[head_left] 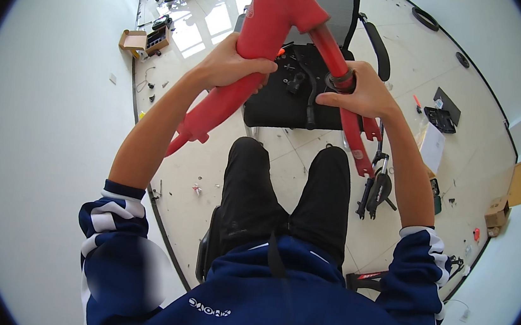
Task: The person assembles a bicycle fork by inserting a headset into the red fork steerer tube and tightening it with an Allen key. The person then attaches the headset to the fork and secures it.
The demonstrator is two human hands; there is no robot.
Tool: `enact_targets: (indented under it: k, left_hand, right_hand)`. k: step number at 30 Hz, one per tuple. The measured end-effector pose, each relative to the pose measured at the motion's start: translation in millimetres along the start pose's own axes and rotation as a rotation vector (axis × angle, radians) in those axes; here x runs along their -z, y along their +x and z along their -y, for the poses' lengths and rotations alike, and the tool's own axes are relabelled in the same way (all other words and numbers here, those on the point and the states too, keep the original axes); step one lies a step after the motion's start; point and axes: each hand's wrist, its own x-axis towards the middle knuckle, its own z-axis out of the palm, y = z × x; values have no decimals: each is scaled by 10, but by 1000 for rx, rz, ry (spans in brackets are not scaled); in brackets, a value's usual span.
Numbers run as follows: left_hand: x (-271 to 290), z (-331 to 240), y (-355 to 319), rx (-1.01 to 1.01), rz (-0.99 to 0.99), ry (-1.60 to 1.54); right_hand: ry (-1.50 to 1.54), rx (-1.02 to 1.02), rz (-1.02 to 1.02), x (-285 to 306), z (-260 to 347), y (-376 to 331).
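Red painted bicycle frame [266, 20]: held up in air, in front of mesh-back chair as seen; thick tube slants from top edge of view (upper end cut off) down L to thin red tip nr L forearm.
Red tubular bike fork [329, 50]: slim stem up at mouth of frame's short tube, can't tell how far in; dark ring at crown, two legs pointing down.
L hand [236, 65]: clamped round frame's thick tube, thumb across it.
R hand [366, 94]: wrapped round fork at dark ring, thumb pointing L; hands well apart.
Edges: fork legs end nr R forearm, above black suspension fork [374, 193] on floor; frame tip btwn L forearm & person's black-trousered L knee [248, 161].
Open room: gap of tile btwn knees & seat front; wider floor strips L & R of chair, w/ small bits scattered.
Seat: black office chair [269, 112], mesh back, armrests; on it a black curved bar [311, 98] & small dark parts [295, 82], some too small to tell.
Floor: glossy pale tile [284, 149], window glare top L; R side has open black toolbox [440, 120], brown cardboard box [497, 213]; black tyre [425, 18] far R.
Room: plain white walls [44, 108], dark skirting; open brown carton [135, 41] nr L wall; another person partly seen top L.
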Motion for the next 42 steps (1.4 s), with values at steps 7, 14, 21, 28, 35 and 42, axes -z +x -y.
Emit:
enact_targets:
  k: [7, 14, 21, 28, 35, 42]
  left_hand:
    - [-239, 276, 95, -36, 158, -161]
    - [-372, 754, -150, -93, 121, -162]
    - [-309, 974, -635, 20, 112, -95]
    - [-371, 1041, -852, 174, 119, -153]
    - [-489, 1174, -898, 153, 225, -94]
    - [-644, 1132, -833, 111, 226, -89]
  right_hand:
    - [82, 2, -11, -69, -168, 25]
    - [17, -109, -20, -353, -131, -240]
    - [71, -141, 98, -833, 58, -422]
    - [169, -174, 342, -926, 119, -288]
    - [480, -167, 167, -1129, 139, -242]
    - [458, -136, 42, -1130, 158, -301]
